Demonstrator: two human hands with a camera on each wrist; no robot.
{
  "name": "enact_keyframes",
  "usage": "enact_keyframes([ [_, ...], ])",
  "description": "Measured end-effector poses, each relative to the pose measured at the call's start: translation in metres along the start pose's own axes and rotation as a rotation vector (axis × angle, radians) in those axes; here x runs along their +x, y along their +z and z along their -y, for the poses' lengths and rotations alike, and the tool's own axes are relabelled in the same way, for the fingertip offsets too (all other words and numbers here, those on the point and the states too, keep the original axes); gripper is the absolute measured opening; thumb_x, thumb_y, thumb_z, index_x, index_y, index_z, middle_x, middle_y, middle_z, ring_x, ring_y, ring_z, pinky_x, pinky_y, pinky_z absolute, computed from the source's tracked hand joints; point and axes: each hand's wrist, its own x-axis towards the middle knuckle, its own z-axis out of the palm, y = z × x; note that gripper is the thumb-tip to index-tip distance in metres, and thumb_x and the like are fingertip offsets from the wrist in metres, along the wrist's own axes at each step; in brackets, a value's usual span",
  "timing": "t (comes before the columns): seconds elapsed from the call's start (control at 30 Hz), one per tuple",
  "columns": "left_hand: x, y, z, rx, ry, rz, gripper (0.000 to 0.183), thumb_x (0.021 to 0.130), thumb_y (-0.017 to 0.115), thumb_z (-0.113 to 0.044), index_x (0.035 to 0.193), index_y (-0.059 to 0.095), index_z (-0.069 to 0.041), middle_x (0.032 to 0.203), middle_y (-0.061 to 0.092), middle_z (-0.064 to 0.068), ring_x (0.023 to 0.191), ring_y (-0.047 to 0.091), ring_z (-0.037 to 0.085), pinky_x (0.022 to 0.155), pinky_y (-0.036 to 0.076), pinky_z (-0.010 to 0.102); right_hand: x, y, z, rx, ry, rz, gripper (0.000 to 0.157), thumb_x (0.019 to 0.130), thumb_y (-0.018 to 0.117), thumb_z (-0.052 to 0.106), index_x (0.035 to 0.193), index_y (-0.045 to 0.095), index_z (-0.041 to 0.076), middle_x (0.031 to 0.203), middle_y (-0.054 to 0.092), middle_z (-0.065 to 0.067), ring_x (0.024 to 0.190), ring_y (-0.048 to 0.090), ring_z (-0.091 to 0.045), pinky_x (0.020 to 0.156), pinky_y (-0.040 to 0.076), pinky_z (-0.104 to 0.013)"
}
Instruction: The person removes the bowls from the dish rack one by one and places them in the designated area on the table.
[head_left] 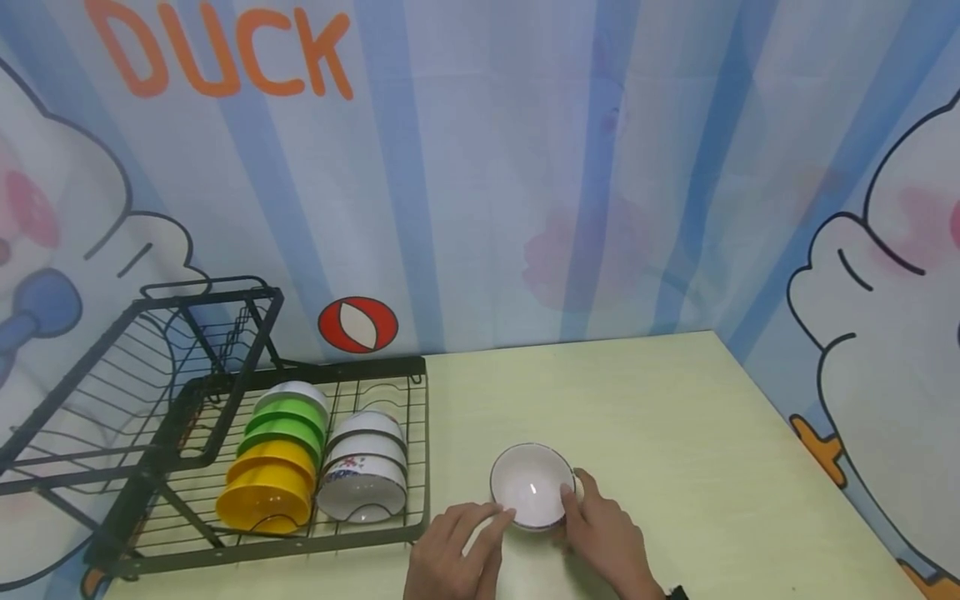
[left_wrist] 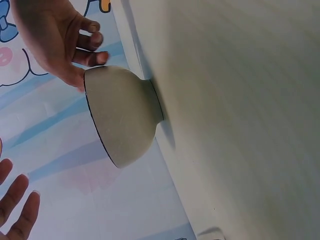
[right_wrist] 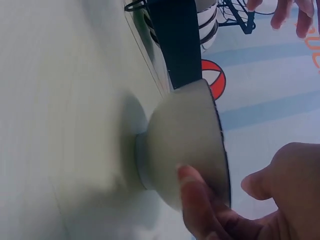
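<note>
- We see one big blue cloth (head_left: 487,183) at the back and sides, with stripes, white cartoon animals (head_left: 900,358) and the orange word DUCK (head_left: 217,50).
- Below it is a pale yellow desk (head_left: 622,408), and its back edge meets the cloth.
- A black wire rack (head_left: 296,547) stands at the desk's left end.
- In it, the left row goes front to back: two yellow bowls (head_left: 264,498), two green bowls (head_left: 281,431), then one white bowl (head_left: 296,390).
- The right row has three white bowls (head_left: 367,448), so we count eight in rows; that part looks done to us.
- The right hand (head_left: 609,532) holds a dark-rimmed bowl (head_left: 528,483) by its edge, thumb inside and fingers outside.
- The left hand (head_left: 453,554) is loose and holds nothing, close to that bowl's left side.
- The dark-rimmed bowl is the only one we see left outside the rows. It is near the rack's front right corner, mouth up. We can't quite tell if its foot touches the desk.
</note>
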Motion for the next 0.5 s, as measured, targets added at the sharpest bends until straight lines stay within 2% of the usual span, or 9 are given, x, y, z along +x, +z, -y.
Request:
enact_keyframes([
  [0.1, 0.0, 0.0, 0.0, 0.001, -0.006, 0.002, 0.027, 0.091, 0.045, -0.013, 0.094, 0.072, -0.01, 0.086, 0.067, 0.003, 0.072, 0.059, 0.016, 0.048, 0.047, 0.023, -0.001, -0.009, 0.001, 0.039, -0.006, -0.023, 0.048, 0.1, 0.038, 0.032, 0.139, 0.035, 0.004, 0.056, 0.062, 0.007, 0.042, 0.05, -0.011, 0.037, 0.038, -0.029],
  [0.3, 0.001, 0.001, 0.001, -0.008, 0.024, -0.017, 0.026, 0.089, 0.046, -0.012, 0.092, 0.072, -0.009, 0.086, 0.068, 0.004, 0.072, 0.059, 0.016, 0.049, 0.047, 0.022, -0.002, -0.02, -0.001, 0.035, -0.032, -0.077, 0.034, 0.101, 0.036, 0.025, 0.129, 0.041, 0.008, 0.057, 0.061, 0.009, 0.042, 0.05, -0.01, 0.036, 0.038, -0.028],
  [0.5, -0.007, 0.002, -0.002, -0.019, -0.011, 0.046, 0.028, 0.09, 0.044, -0.013, 0.095, 0.071, -0.011, 0.088, 0.068, 0.003, 0.075, 0.06, 0.016, 0.05, 0.049, 0.023, -0.003, -0.019, 0.0, 0.032, -0.063, -0.132, 0.028, 0.099, 0.041, 0.025, 0.123, 0.044, 0.01, 0.06, 0.059, 0.008, 0.043, 0.046, -0.01, 0.038, 0.036, -0.027],
])
